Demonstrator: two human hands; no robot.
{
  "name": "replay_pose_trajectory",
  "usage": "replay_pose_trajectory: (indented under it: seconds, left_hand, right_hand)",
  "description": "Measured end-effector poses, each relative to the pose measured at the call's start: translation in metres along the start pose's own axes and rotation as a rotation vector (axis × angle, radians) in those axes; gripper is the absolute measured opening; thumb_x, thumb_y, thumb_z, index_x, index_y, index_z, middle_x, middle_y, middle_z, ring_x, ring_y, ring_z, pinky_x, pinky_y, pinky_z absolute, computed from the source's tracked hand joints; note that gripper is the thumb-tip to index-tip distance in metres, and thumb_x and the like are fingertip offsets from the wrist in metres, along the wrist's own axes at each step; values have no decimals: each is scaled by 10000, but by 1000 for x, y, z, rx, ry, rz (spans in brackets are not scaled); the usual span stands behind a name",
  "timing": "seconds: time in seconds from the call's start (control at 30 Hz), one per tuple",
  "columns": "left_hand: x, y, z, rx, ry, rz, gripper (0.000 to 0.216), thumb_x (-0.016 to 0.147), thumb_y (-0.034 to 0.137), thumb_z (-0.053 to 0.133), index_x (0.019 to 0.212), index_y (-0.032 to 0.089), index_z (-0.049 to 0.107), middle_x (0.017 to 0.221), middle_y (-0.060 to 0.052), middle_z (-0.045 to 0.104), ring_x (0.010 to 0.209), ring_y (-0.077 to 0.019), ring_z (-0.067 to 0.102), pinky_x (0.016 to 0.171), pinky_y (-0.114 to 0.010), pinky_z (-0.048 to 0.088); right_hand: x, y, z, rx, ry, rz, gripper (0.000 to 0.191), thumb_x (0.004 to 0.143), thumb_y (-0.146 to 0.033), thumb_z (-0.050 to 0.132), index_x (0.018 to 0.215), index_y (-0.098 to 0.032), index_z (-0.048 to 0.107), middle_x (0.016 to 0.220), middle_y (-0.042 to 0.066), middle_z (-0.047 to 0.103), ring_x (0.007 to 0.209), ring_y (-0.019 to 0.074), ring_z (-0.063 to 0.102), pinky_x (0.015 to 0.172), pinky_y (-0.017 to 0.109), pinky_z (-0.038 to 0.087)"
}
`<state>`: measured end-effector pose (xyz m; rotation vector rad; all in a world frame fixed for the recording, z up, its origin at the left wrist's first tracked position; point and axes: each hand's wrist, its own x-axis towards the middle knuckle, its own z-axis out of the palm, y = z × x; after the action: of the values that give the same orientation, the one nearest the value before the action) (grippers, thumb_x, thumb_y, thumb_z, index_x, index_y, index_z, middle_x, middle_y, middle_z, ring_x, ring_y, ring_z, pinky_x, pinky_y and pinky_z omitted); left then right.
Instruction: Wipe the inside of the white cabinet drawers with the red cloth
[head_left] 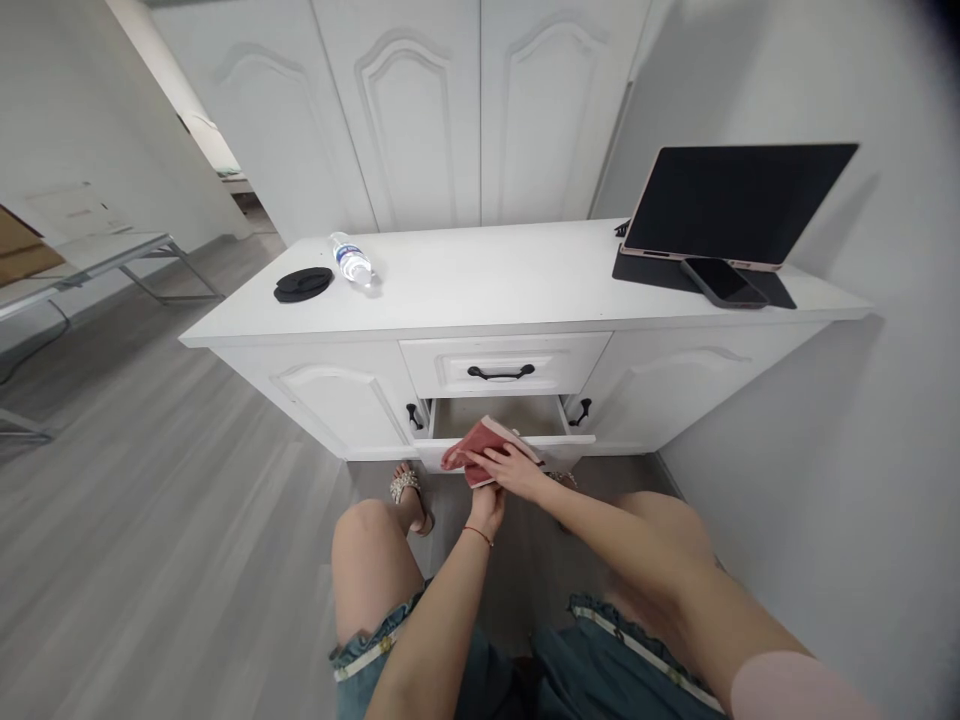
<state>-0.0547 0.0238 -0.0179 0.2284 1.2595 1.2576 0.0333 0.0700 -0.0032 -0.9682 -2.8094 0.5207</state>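
Note:
I am crouched before a white cabinet (315, 390) whose lower middle drawer (502, 440) is pulled out. A red folded cloth-like item (480, 448) sits at the drawer's front edge. My left hand (486, 505) holds it from below, fingers mostly hidden under it. My right hand (514, 470) lies on top of it, fingers pressed down on the red item.
On the cabinet top lie a water bottle (351, 260) on its side, a black round lid (303, 284), a propped tablet (731, 205) and a phone (724, 282). The upper drawer (502, 365) is closed. A wall stands close on the right; a table (82, 262) at left.

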Motion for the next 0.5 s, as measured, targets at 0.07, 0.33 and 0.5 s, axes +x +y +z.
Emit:
replay_pose_trajectory:
  seconds: [0.07,0.33,0.5]
  left_hand:
    - [9,-15,-2,-211,9,-14,467,629,-145,511,911,213,613,1026,-37,684,1005,-180,642,886,-273,494]
    - [24,-23,-13,-299,-27,-42,301,600,-83,610,711,188,540,652,55,542,627,-75,544,736,-205,445]
    - [25,-22,-13,-303,8,-79,262,642,-41,640,712,192,542,675,50,577,641,-78,559,695,-203,418]
  right_hand:
    - [-19,13,-1,-78,10,-6,641,885,-53,363,1490,-258,421,1533,46,451,1334,311,435,1093,513,346]
    - [-82,36,19,-266,229,403,420,924,-131,409,1231,-259,666,1405,126,566,1210,335,498,978,563,400]
    - [-87,30,54,-116,610,828,467,825,-85,413,1201,-190,669,1300,212,527,1163,361,495,956,537,432]
